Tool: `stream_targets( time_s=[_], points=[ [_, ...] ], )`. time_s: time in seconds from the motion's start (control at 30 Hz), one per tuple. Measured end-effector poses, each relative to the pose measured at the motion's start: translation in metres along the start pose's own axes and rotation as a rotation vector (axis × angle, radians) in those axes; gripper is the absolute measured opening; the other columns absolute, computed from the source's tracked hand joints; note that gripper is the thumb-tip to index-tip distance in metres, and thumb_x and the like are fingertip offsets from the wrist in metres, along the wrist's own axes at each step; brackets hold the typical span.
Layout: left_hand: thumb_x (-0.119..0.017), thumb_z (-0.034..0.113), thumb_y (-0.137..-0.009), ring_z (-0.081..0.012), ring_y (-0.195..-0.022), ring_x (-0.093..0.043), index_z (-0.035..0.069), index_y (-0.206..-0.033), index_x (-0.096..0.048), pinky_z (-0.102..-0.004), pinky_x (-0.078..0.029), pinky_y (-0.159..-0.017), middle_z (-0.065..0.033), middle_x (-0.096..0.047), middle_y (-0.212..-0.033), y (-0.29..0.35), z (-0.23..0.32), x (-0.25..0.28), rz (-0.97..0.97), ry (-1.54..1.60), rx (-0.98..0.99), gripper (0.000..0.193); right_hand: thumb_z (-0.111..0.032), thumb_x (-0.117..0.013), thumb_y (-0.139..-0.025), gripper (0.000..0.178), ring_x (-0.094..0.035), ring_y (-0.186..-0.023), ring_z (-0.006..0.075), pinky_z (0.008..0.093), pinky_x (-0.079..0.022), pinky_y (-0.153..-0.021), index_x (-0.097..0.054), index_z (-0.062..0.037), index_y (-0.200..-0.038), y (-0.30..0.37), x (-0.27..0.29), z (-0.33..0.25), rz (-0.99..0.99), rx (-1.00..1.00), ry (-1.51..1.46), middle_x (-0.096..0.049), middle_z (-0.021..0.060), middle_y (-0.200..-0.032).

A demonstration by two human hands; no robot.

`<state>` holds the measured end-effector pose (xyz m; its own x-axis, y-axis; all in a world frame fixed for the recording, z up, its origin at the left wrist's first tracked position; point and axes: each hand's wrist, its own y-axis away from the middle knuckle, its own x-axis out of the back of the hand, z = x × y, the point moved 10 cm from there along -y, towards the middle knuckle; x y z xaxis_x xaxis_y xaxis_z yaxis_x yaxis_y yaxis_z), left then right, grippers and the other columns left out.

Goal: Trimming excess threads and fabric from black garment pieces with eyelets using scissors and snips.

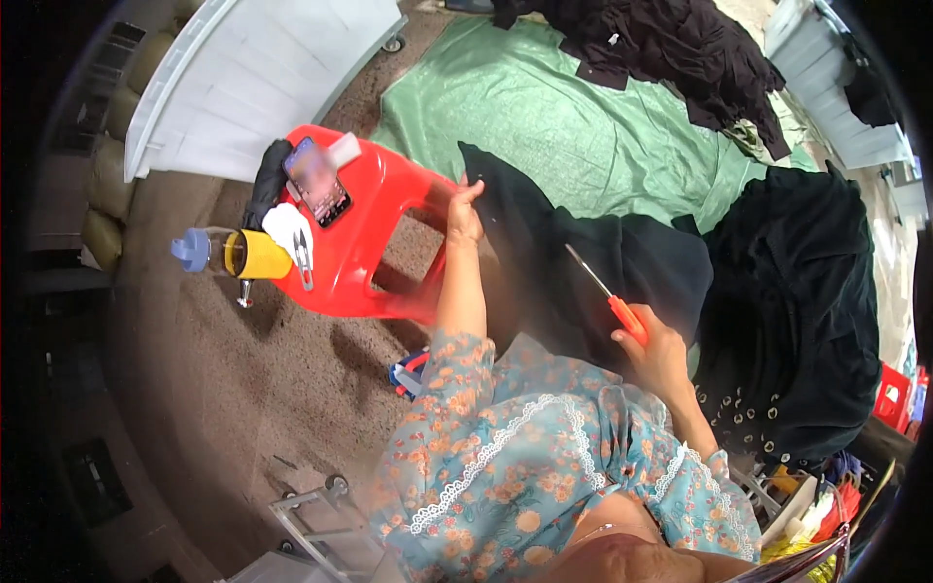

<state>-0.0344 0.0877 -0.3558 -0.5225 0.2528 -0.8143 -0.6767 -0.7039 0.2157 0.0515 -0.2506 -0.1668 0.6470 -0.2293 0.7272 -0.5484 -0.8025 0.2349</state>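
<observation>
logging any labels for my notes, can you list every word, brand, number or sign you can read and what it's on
No text can be read in this picture.
Phone screen: blurred, unreadable.
Yellow sleeve on the bottle: no lettering can be made out.
Orange-handled tool: no legible marking.
Black cloth: no readable label.
Red stool: no lettering can be made out.
</observation>
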Motion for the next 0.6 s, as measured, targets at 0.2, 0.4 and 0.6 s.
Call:
stream_targets(
  time_s=[0.2, 0.4, 0.6],
  points=[
    [-0.047, -0.01, -0.08, -0.0296, -0.109, -0.06, 0.004, -0.133, -0.046, -0.0419, -0.05, -0.095, -0.0143, -0.059, -0.122, 0.022, -0.012, -0.063, -0.261, -0.057, 0.06, 0.055, -0.04, -0.065, -0.086, 0.033, -0.063, -0.061, 0.0352, 0.0433, -0.046, -0.052, -0.057, -0.0088, -0.09, -0.045, 0.007, -0.03, 0.15, 0.113, 0.027, -0.06, 0.0142, -0.062],
    [-0.046, -0.013, -0.072, -0.0305, -0.11, -0.06, 0.002, -0.128, -0.05, -0.0439, -0.049, -0.097, -0.0168, -0.06, -0.121, 0.03, -0.019, -0.043, -0.159, -0.085, 0.059, 0.058, -0.044, -0.064, -0.086, 0.037, -0.06, -0.054, 0.0367, 0.0445, -0.045, -0.047, -0.054, -0.008, -0.082, -0.053, 0.011, -0.032, 0.172, 0.15, 0.076, -0.057, 0.0151, -0.054],
    [-0.049, -0.005, -0.072, -0.0293, -0.105, -0.062, -0.001, -0.116, -0.059, -0.0437, -0.049, -0.096, -0.0156, -0.063, -0.116, 0.037, -0.016, -0.017, -0.005, -0.072, 0.027, 0.045, -0.046, -0.064, -0.086, 0.039, -0.061, -0.055, 0.0371, 0.0451, -0.045, -0.049, -0.054, -0.0084, -0.081, -0.06, 0.021, -0.04, 0.158, 0.184, 0.09, -0.056, 0.0147, -0.054]
  ],
)
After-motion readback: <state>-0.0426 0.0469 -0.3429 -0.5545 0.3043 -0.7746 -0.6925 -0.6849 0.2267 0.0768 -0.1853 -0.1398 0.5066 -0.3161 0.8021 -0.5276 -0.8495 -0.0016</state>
